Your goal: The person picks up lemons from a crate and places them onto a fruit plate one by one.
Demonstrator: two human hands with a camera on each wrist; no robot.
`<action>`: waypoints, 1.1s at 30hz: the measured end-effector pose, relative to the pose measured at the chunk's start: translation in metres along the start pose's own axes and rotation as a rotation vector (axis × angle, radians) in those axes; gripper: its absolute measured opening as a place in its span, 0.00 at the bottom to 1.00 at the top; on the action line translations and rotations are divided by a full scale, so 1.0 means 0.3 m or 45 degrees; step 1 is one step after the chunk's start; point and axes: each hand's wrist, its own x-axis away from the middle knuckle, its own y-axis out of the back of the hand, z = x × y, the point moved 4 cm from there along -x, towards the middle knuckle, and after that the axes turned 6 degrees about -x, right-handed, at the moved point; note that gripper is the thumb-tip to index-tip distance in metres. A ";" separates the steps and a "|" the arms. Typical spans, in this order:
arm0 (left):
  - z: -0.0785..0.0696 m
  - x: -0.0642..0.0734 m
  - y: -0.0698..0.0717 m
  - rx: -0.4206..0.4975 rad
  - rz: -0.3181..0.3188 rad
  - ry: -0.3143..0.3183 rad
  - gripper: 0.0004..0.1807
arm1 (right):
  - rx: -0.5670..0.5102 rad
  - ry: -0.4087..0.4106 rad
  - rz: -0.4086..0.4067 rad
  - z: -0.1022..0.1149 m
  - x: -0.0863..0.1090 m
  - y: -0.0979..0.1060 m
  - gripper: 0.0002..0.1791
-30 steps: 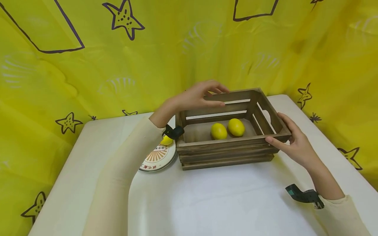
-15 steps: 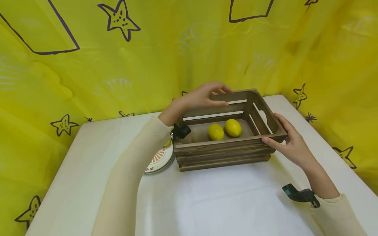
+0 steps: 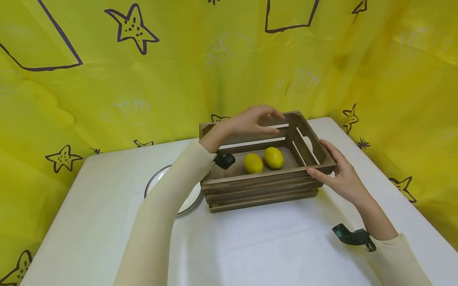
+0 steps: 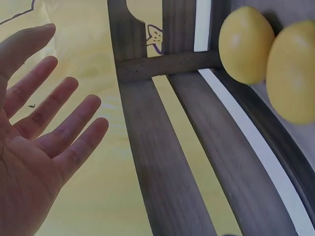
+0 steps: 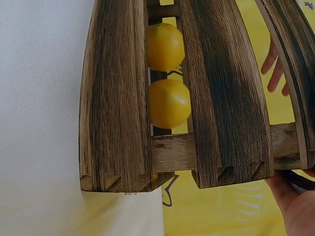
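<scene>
A slatted wooden crate stands on the white table with two yellow lemons lying inside. My left hand hovers over the crate's far side, holding nothing; its spread fingers show in the left wrist view. With my right hand I grip the crate's right front corner, thumb by the front rim and fingers at the end panel. Both lemons also appear between the slats in the right wrist view, where the gripping fingers are out of sight.
A round white plate with a dark rim sits left of the crate, largely hidden by my left sleeve. Behind the table hangs a yellow curtain with drawn stars. White tabletop stretches in front of the crate.
My left hand and sleeve have shifted right relative to the crate, and the lemon on the plate has gone out of sight behind the sleeve. My right hand keeps its grip. The head view has shifted.
</scene>
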 end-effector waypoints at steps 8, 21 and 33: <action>0.006 -0.045 -0.043 0.121 0.015 0.025 0.24 | -0.011 -0.006 0.002 -0.006 0.004 -0.001 0.46; 0.077 -0.069 -0.110 0.227 0.114 0.074 0.24 | -0.002 -0.026 -0.006 -0.012 -0.004 -0.002 0.47; 0.139 -0.075 -0.178 0.104 0.242 0.171 0.29 | -0.033 -0.024 -0.008 -0.013 -0.007 -0.008 0.47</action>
